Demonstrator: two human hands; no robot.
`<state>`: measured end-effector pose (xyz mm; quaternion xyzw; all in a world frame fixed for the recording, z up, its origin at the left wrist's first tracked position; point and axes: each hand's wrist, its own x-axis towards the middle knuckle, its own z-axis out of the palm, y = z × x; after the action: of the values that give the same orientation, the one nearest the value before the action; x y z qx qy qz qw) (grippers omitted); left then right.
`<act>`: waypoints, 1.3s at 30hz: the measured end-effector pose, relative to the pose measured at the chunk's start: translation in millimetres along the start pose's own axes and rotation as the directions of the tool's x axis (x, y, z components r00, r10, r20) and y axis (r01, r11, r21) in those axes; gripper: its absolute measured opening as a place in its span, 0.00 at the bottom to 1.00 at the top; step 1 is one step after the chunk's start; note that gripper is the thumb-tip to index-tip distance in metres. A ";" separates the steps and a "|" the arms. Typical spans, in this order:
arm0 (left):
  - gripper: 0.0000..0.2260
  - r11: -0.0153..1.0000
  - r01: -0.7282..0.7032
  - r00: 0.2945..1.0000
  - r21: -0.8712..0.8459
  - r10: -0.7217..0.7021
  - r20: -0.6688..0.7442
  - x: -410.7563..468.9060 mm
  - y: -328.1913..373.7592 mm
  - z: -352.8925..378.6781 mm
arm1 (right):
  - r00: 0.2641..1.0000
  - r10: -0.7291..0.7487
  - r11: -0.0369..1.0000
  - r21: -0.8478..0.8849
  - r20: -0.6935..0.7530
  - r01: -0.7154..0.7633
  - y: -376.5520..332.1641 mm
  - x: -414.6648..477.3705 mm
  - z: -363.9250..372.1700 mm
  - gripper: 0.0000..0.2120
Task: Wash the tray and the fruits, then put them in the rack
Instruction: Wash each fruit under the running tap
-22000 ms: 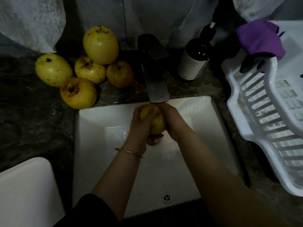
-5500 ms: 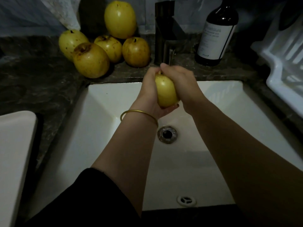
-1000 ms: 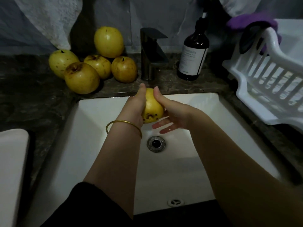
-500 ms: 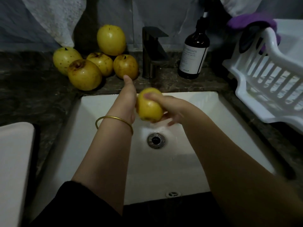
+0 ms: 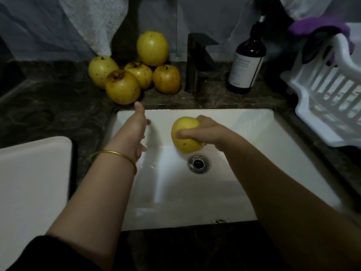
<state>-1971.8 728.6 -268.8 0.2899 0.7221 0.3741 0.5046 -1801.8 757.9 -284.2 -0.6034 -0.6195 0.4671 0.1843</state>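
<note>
Above the sink (image 5: 244,163), fruit (image 5: 184,141) in right grip (image 5: 212,133).

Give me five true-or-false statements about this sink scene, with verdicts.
1. The right hand holds a yellow fruit over the sink. True.
2. The left hand grips that fruit too. False: it is open, apart from the fruit.
3. Five fruits lie on the counter, left of the faucet. True.
4. The dark bottle stands left of the faucet. False: it stands to its right.
5. The rack holds fruit. False: none shows in the part in view.
</note>
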 end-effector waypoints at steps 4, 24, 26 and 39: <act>0.32 0.995 0.069 0.997 -0.073 -0.068 0.025 7.4 -9.4 -8.6 | 0.990 0.032 0.943 0.323 0.137 -0.075 -5.7 -4.5 -3.2 0.26; 0.24 0.952 -0.025 0.998 -0.305 0.007 -0.062 5.9 -0.7 2.3 | 0.999 0.033 0.999 -0.039 0.005 -0.032 3.8 8.6 4.9 0.34; 0.25 0.951 -0.004 0.998 -0.308 -0.016 -0.061 3.4 0.7 2.6 | 0.996 0.026 0.957 0.285 0.080 -0.047 -3.4 8.2 0.4 0.29; 0.17 0.836 0.012 0.996 -0.549 -0.057 -0.066 -14.1 5.6 3.9 | 0.998 -0.059 0.995 0.076 0.013 0.058 -12.9 1.6 8.5 0.32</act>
<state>-1963.3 721.5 -257.7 0.1056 0.6094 0.5670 0.5440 -1816.3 758.5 -278.6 -0.5739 -0.6204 0.4891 0.2158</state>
